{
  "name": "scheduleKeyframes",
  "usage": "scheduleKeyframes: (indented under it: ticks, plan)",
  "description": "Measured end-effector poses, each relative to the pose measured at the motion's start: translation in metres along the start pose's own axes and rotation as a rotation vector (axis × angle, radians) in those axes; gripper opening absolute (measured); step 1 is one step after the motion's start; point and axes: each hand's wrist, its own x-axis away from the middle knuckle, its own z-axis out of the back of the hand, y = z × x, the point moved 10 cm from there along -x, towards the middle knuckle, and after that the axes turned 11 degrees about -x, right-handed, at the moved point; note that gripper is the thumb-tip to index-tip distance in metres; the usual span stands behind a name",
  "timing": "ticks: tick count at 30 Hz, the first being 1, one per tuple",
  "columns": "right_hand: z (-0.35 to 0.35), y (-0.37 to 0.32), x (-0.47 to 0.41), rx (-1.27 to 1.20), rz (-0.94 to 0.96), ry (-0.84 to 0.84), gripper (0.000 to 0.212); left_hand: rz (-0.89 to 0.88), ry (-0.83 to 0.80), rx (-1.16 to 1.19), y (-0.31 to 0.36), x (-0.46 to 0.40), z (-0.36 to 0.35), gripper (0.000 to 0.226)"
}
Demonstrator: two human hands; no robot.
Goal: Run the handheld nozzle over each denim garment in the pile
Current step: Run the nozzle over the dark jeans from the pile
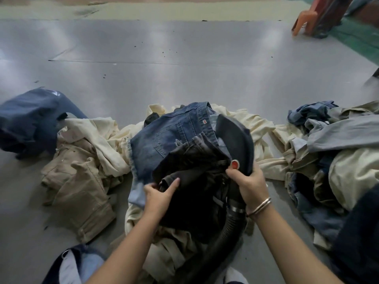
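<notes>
1. Head view: a black handheld nozzle (235, 140) with a wide dark hood was held by the right hand (249, 181), whose fingers were curled round its body beside a red button (235, 164).
2. A ribbed black hose (213, 244) was seen running from the nozzle down toward the lower edge of the frame.
3. A dark grey denim garment (192, 173) was gripped by the left hand (159, 196), thumb on top and fingers tucked beneath a fold, directly against the nozzle.
4. A pair of blue frayed denim shorts (164, 136) lay just behind, and a small red tab (204, 121) was visible by the back pocket; any writing on it was too small to be read.
5. Cream garments (106, 132) and tan trousers (82, 185) were spread to the left, and a navy garment (30, 119) lay at the far left edge.
6. A mixed heap of pale blue and cream clothing (332, 140) was piled at the right edge.
7. A metal bangle (259, 207) was worn on the right wrist.
8. A broad stretch of grey floor (164, 64) lay open beyond the pile, with an orange plastic stool (305, 19) at the top right corner.
</notes>
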Motion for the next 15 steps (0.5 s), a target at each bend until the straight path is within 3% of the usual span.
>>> scheduleKeyframes:
  ticks: [2,4,7,9,11,12,13,15]
  plan:
    - [0.003,-0.005,-0.001,-0.156,-0.048,-0.014,0.018,0.042,-0.172,0.168,-0.002,0.001,-0.017,0.046]
    - [0.01,-0.015,-0.002,-0.223,-0.05,-0.036,0.029,-0.165,-0.184,0.299,0.026,0.001,-0.008,0.008]
    - [0.033,-0.034,-0.006,-0.259,0.034,0.033,0.015,-0.54,-0.171,0.703,0.079,0.012,0.037,0.009]
    - [0.053,-0.036,-0.013,-0.174,0.086,0.175,0.018,-0.61,-0.05,0.677,0.09,0.006,0.061,0.005]
    - [0.069,-0.031,-0.015,-0.058,0.085,0.307,0.02,-0.477,0.153,0.303,0.069,-0.016,0.064,0.018]
    - [0.072,-0.026,-0.014,-0.036,0.058,0.334,0.019,-0.351,0.158,0.12,0.049,-0.029,0.054,0.034]
    - [0.072,-0.02,-0.013,-0.021,0.024,0.327,0.016,-0.191,0.049,0.046,0.02,-0.037,0.034,0.051]
    - [0.066,-0.012,-0.01,0.028,-0.029,0.253,0.019,0.11,-0.321,0.031,-0.034,-0.03,-0.016,0.08]
